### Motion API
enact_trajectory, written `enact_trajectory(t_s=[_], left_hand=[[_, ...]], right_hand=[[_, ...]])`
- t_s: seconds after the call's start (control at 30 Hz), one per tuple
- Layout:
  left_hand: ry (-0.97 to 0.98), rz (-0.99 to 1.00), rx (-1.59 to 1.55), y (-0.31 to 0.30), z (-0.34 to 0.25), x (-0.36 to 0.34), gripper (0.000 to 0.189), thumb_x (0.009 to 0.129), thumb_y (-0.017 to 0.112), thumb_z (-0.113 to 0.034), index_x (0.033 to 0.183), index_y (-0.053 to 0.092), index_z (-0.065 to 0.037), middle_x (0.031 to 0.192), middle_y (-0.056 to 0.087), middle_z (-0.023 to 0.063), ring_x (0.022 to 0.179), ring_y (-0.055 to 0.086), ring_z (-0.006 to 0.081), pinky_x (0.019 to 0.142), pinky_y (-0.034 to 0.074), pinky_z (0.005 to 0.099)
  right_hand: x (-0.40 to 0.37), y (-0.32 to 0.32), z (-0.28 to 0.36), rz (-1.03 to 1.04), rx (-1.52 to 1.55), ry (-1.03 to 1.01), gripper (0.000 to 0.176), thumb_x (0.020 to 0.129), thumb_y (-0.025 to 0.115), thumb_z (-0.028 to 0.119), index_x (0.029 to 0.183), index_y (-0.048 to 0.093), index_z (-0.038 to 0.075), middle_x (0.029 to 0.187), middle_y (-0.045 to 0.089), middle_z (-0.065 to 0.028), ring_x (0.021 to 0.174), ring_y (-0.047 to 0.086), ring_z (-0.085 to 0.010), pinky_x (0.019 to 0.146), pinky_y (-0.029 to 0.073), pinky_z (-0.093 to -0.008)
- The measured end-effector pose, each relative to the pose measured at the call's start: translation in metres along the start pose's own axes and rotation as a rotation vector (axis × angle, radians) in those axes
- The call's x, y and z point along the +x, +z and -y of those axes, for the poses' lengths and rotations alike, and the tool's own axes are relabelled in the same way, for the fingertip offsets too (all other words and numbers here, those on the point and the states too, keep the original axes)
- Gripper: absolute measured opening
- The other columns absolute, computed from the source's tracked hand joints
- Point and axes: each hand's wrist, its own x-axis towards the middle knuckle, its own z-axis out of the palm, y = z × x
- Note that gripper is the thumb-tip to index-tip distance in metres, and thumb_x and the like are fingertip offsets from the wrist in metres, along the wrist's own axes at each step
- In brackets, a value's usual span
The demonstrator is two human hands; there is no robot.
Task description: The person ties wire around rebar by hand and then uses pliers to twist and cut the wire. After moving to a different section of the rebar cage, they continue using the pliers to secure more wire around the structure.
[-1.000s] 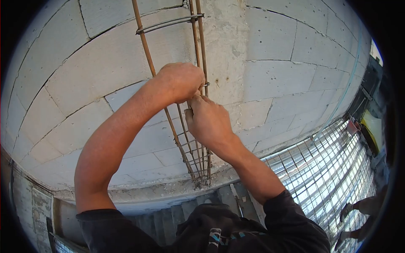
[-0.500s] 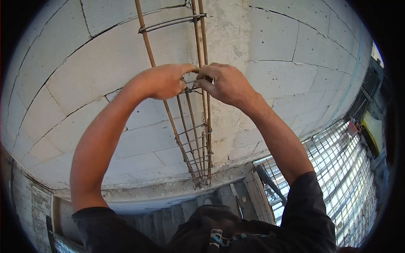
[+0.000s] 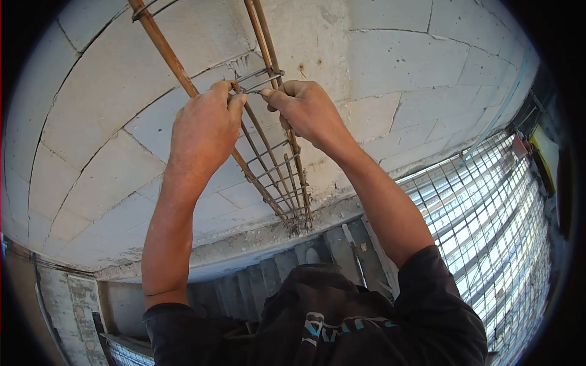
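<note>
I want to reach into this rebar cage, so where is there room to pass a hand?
Free: above the held stirrup, only long bars cross the block wall. Crowded: at that stirrup, where the left hand and right hand pinch it, and at the cage foot, where lower stirrups bunch.

The right hand (image 3: 305, 110) has been lifted from beneath the left hand (image 3: 204, 131) and set beside it, so the wire stirrup (image 3: 255, 78) is now pinched from both sides. The view has been tilted: the rebar cage (image 3: 274, 177) is seen shifted leftward, and the upper stirrup (image 3: 143, 9) is nearly cut off at the top edge.
</note>
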Motion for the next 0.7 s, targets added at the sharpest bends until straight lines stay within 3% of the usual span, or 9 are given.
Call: enact_trajectory(t_s=[0.07, 0.17, 0.23, 0.33, 0.43, 0.53, 0.6, 0.63, 0.7], left_hand=[[-0.065, 0.105, 0.102, -0.002, -0.011, 0.002, 0.033, 0.1, 0.052, -0.029, 0.112, 0.063, -0.001, 0.083, 0.07, 0.0194, 0.084, 0.068, 0.0384, 0.076, 0.052, 0.0485], [0.014, 0.034, -0.016, 0.004, -0.004, -0.001, 0.032, 0.1, 0.052, -0.027, 0.113, 0.064, -0.001, 0.088, 0.07, 0.0215, 0.088, 0.068, 0.0395, 0.075, 0.052, 0.0475], [0.138, -0.052, -0.098, 0.014, 0.01, -0.001, 0.032, 0.1, 0.053, -0.026, 0.117, 0.063, -0.001, 0.097, 0.07, 0.0225, 0.089, 0.069, 0.0376, 0.076, 0.052, 0.046], [-0.013, 0.056, -0.278, 0.018, 0.017, -0.001, 0.043, 0.104, 0.047, -0.033, 0.133, 0.057, -0.003, 0.122, 0.064, 0.016, 0.111, 0.06, 0.0275, 0.093, 0.047, 0.0389], [-0.053, -0.019, -0.098, 0.036, 0.035, 0.01, 0.05, 0.106, 0.033, -0.04, 0.133, 0.058, -0.006, 0.116, 0.064, 0.0117, 0.107, 0.06, 0.0266, 0.089, 0.046, 0.0391], [-0.12, -0.253, 0.048, 0.055, 0.028, 0.009, 0.054, 0.106, 0.028, -0.044, 0.131, 0.06, -0.008, 0.124, 0.065, 0.0133, 0.116, 0.061, 0.0296, 0.098, 0.046, 0.04], [-0.073, -0.29, 0.216, 0.054, 0.061, 0.021, 0.049, 0.106, 0.03, -0.04, 0.128, 0.062, -0.01, 0.121, 0.067, 0.0126, 0.116, 0.061, 0.0297, 0.098, 0.046, 0.0397], [-0.073, -0.281, 0.288, 0.049, 0.061, 0.023, 0.044, 0.105, 0.034, -0.032, 0.124, 0.065, -0.005, 0.117, 0.068, 0.0145, 0.114, 0.063, 0.0273, 0.096, 0.048, 0.0386], [-0.011, -0.292, 0.187, 0.041, 0.053, 0.026, 0.042, 0.102, 0.043, -0.035, 0.111, 0.068, -0.002, 0.103, 0.067, 0.0176, 0.096, 0.063, 0.0284, 0.085, 0.05, 0.0411]], right_hand=[[-0.007, 0.004, -0.004, 0.083, 0.246, 0.092, 0.037, 0.096, 0.063, 0.035, 0.085, 0.065, -0.001, 0.052, 0.049, 0.0011, 0.041, 0.037, -0.0061, 0.038, 0.028, -0.0254], [-0.012, 0.026, -0.026, 0.294, 0.738, 0.278, 0.03, 0.098, 0.059, 0.033, 0.087, 0.06, 0.005, 0.053, 0.046, 0.0032, 0.039, 0.034, -0.0059, 0.035, 0.023, -0.0238], [-0.017, 0.048, -0.031, 0.417, 1.066, 0.396, 0.032, 0.099, 0.056, 0.037, 0.088, 0.058, 0.007, 0.056, 0.046, 0.0031, 0.039, 0.032, -0.0057, 0.035, 0.021, -0.0242], [-0.022, 0.069, -0.04, 0.516, 1.314, 0.393, 0.037, 0.101, 0.05, 0.041, 0.093, 0.057, 0.005, 0.061, 0.05, -0.0016, 0.041, 0.036, -0.0095, 0.036, 0.026, -0.0275], [-0.038, 0.071, -0.061, 0.398, 1.281, 0.173, 0.038, 0.1, 0.049, 0.039, 0.099, 0.059, 0.002, 0.069, 0.062, -0.009, 0.045, 0.05, -0.015, 0.041, 0.041, -0.0304], [-0.078, 0.055, -0.104, 0.36, 1.158, 0.04, 0.04, 0.099, 0.052, 0.039, 0.102, 0.061, 0.0, 0.078, 0.068, -0.0119, 0.053, 0.059, -0.0146, 0.048, 0.048, -0.0299], [-0.112, 0.04, -0.164, 0.427, 0.913, 0.175, 0.04, 0.098, 0.054, 0.039, 0.104, 0.063, 0.0, 0.079, 0.068, -0.0098, 0.056, 0.061, -0.0135, 0.051, 0.051, -0.0294], [-0.132, 0.045, -0.212, 0.419, 0.849, 0.278, 0.04, 0.097, 0.056, 0.039, 0.109, 0.066, 0.002, 0.081, 0.069, -0.0076, 0.06, 0.063, -0.0146, 0.054, 0.052, -0.0288], [-0.186, 0.058, -0.321, 0.227, 0.625, 0.554, 0.035, 0.096, 0.059, 0.036, 0.11, 0.067, 0.004, 0.089, 0.07, -0.0101, 0.078, 0.068, -0.0173, 0.064, 0.055, -0.0322]])
